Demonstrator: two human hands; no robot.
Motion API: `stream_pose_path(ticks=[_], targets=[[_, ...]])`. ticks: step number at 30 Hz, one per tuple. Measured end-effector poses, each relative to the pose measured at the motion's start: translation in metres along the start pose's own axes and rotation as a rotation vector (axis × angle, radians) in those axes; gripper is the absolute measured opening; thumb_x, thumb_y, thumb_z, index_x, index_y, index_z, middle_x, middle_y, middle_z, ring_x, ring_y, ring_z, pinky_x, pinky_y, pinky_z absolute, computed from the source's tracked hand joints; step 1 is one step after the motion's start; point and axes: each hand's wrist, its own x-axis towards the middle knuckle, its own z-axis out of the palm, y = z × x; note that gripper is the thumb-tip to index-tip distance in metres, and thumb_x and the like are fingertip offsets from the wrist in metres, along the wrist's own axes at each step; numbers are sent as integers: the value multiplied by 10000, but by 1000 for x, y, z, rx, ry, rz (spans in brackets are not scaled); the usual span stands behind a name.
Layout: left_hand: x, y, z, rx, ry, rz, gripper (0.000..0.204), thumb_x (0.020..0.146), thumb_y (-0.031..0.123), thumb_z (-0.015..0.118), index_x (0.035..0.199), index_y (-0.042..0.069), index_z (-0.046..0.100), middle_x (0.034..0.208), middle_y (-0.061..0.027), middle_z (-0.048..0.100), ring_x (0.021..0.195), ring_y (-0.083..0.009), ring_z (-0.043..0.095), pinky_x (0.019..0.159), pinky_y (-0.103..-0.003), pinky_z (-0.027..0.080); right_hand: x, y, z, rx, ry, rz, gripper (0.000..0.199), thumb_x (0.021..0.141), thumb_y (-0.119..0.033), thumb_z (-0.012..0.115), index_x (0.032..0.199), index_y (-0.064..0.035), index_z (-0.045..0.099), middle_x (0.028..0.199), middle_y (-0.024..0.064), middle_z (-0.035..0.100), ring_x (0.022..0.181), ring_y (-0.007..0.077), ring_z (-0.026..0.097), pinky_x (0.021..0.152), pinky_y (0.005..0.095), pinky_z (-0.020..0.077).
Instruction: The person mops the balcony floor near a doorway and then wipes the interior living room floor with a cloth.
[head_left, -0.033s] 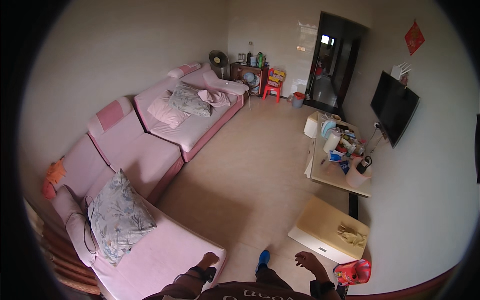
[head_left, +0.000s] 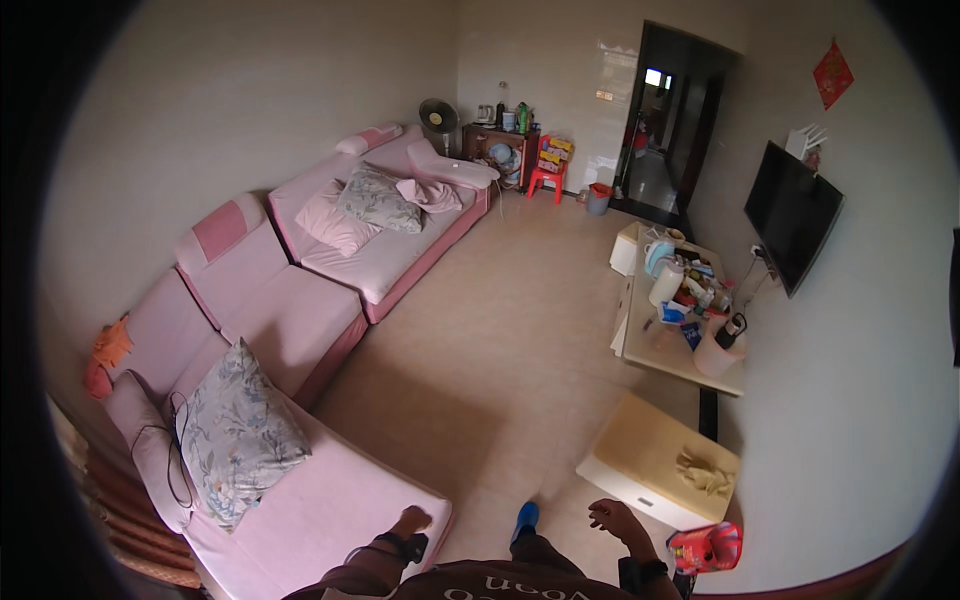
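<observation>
Above the near end of the pink sofa [head_left: 330, 500], my left hand [head_left: 411, 521] hangs with its fingers curled in; nothing shows in it. My right hand [head_left: 614, 520] is held over the floor, its fingers loosely bent and apart, with nothing in them. Closest to it are a low cabinet [head_left: 630, 450] with a tan top and a red container [head_left: 707, 548] beside that cabinet. Pale yellow gloves [head_left: 705, 472] lie crumpled on the cabinet top. A grey floral pillow [head_left: 240, 435] leans on the sofa to my left, with a dark cord beside it.
A cluttered table [head_left: 660, 345] stands along the right wall, under a television [head_left: 793, 215]. The tiled floor [head_left: 470, 330] runs between it and the sofa. At the far end are a fan [head_left: 438, 116], a red stool [head_left: 546, 182], a bin [head_left: 598, 200] and a doorway [head_left: 655, 130].
The view has shifted very slightly. My left hand sits a touch further left and lower in the picture; the furniture has not moved.
</observation>
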Motion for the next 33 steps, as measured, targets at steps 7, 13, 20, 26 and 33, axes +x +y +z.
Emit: stream_pose_path(ticks=[7, 13, 20, 26, 33], targets=[[-11, -77, 99, -1091, -19, -519, 289, 781, 238, 589, 646, -15, 624, 669, -132, 631, 546, -191, 592, 554, -323, 489, 129, -46, -64, 59, -179, -34, 244, 820, -140, 543, 996, 28, 561, 823, 107, 624, 728, 173, 630, 617, 278, 498], [45, -34, -62, -504, -74, -480, 435, 695, 463, 493, 723, 69, 675, 774, -107, 652, 722, -247, 621, 657, -376, 485, 223, -85, -110, -69, -16, -107, 191, 770, -150, 583, 891, -7, 616, 703, 95, 626, 619, 166, 622, 557, 279, 494], [124, -66, -76, -135, 138, -279, 252, 657, 347, 582, 784, 154, 683, 816, -110, 646, 765, -297, 620, 648, -440, 485, 312, -101, -96, -284, 31, -226, 205, 713, -293, 638, 806, -110, 650, 652, 92, 604, 611, 221, 589, 587, 331, 464], [171, -105, -196, -104, 233, 2, 176, 671, 257, 588, 776, 141, 670, 800, -96, 632, 748, -281, 614, 615, -420, 491, 370, -97, -133, -101, 75, -234, 255, 637, -72, 581, 879, -76, 662, 736, 100, 622, 705, 181, 587, 663, 292, 467], [291, -160, -250, -478, 417, 19, 109, 651, 214, 575, 649, 116, 623, 649, -93, 591, 636, -311, 594, 534, -430, 476, 438, -180, -153, -94, 172, -342, 290, 657, -58, 575, 934, -73, 658, 899, 122, 631, 887, 227, 577, 810, 319, 447]])
